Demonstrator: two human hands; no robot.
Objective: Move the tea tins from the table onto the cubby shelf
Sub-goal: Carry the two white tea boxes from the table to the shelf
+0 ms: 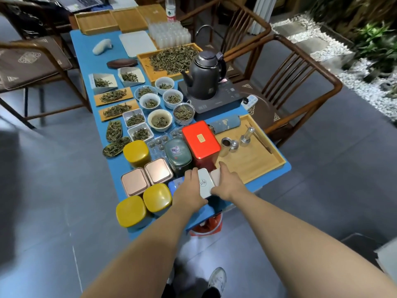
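2 hands (190, 191) (228, 184) around glossy white tin (205, 183) (rectangular)

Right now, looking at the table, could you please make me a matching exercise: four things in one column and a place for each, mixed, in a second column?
Things:
1. white tin
2. red tin
3. kettle
4. water bottle

Places:
A. on the dark heating base
B. at the far end of the table
C. between the two hands, at the near edge
D. beside the green tin, left of the wooden tray

Pairs: 1-C, 2-D, 3-A, 4-B
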